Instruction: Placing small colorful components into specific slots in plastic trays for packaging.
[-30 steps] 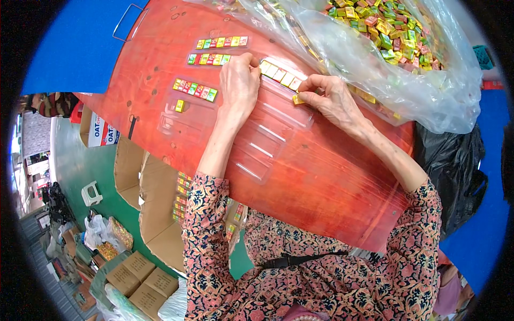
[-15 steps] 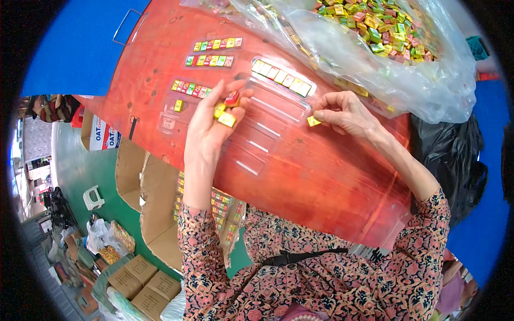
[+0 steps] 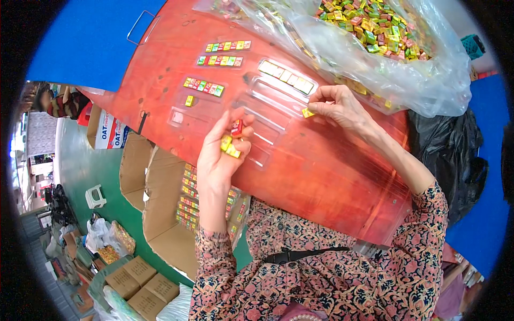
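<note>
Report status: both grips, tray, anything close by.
Left grip holds red block, two yellow blocks. Right grip pinches another yellow block beside clear tray. Block row in tray's far slot. Plastic bag close beyond.

The head view comes from the left of two fisheye cameras worn on the person's head, looking down and forward, upright and unmirrored. It sits close above the patterned top [image 3: 321, 278] at the lower edge, with the left hand [image 3: 217, 157] and right hand [image 3: 343, 111] near mid-frame over the red tabletop [image 3: 321, 171]; the green floor [image 3: 119, 214] lies farther off, and edges bend toward the rim
</note>
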{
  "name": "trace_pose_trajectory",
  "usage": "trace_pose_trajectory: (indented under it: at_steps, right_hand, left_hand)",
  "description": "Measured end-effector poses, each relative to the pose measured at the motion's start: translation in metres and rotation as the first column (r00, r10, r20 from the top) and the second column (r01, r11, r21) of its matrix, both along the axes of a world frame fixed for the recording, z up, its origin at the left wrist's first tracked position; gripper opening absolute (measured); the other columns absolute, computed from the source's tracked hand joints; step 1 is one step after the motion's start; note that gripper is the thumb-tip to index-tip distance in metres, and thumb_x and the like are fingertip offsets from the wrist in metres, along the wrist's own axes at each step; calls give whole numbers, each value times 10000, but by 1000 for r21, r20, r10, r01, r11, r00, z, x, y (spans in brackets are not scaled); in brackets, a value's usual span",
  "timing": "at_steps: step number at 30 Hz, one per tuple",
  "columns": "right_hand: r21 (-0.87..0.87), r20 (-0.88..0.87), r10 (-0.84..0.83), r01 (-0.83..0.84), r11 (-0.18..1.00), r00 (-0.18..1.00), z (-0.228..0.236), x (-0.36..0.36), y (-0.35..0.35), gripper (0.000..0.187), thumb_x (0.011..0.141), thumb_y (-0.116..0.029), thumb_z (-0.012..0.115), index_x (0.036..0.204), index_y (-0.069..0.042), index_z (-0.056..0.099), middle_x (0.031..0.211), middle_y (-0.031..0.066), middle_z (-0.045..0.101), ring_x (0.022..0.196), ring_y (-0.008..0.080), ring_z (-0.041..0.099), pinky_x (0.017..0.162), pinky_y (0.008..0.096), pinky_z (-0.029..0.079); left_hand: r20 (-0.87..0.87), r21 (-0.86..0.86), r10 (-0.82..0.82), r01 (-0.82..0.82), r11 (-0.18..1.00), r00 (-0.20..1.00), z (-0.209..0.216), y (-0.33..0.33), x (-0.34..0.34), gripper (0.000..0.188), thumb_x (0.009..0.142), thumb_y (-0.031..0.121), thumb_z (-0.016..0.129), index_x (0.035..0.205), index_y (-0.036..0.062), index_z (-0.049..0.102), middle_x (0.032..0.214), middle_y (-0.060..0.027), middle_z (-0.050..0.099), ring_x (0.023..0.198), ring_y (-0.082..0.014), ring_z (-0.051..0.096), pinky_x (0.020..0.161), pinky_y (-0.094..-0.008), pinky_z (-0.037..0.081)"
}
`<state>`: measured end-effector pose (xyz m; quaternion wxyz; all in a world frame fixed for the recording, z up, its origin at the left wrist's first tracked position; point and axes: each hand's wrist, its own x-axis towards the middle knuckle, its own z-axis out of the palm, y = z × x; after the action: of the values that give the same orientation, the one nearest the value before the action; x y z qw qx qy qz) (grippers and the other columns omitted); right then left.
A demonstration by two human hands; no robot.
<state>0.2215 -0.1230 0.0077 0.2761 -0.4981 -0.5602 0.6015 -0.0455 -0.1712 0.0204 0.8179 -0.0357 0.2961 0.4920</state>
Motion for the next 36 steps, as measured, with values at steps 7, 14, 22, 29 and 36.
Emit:
trace_pose_trajectory:
  at_steps: [7, 14, 22, 29, 36]
  right_hand:
    - [25, -5, -17, 17, 1000, 1000, -10, -3, 9, 134, 816, -162, 604, 822, -29, 598, 656, -6, 577, 513, 22, 459, 435, 171, 329]
    - [153, 56, -72, 62, 986, 996, -21, 4, 34, 145, 813, -168, 593, 833, -25, 605, 639, 1, 578, 503, 24, 449, 433, 180, 326]
    - [203, 100, -111, 89, 975, 989, -26, 11, 51, 199, 740, -169, 596, 803, 15, 638, 670, 62, 611, 649, 114, 555, 602, 274, 445]
    - [211, 108, -102, 78, 974, 989, -44, 25, 58, 235, 750, -189, 588, 878, 3, 630, 732, 73, 608, 692, 132, 557, 644, 284, 445]
    - [238, 175, -96, 52, 970, 980, -39, 27, 61, 285, 763, -191, 562, 937, 26, 628, 802, 117, 640, 737, 171, 598, 700, 297, 466]
  left_hand:
    - [-918, 396, 369, 373, 839, 145, -18, 81, 22, 186, 777, 152, 644, 848, -19, 665, 698, -72, 627, 504, -119, 539, 452, -239, 400]
    - [-632, 163, 625, 711, 684, -457, -31, 127, 57, 170, 723, 122, 635, 858, 33, 686, 744, -162, 642, 698, -299, 631, 646, -368, 477]
    - [-566, 98, 642, 731, 675, -517, -32, 145, 69, 150, 740, 123, 633, 859, 47, 684, 770, -165, 625, 731, -344, 605, 642, -421, 463]
    - [-583, 154, 664, 740, 655, -467, -42, 153, 82, 110, 763, 93, 584, 745, 0, 640, 762, -191, 585, 740, -380, 585, 615, -454, 454]
    - [-630, 143, 643, 748, 648, -436, -42, 164, 80, 141, 730, 87, 608, 837, 33, 683, 761, -205, 613, 748, -364, 607, 645, -431, 474]
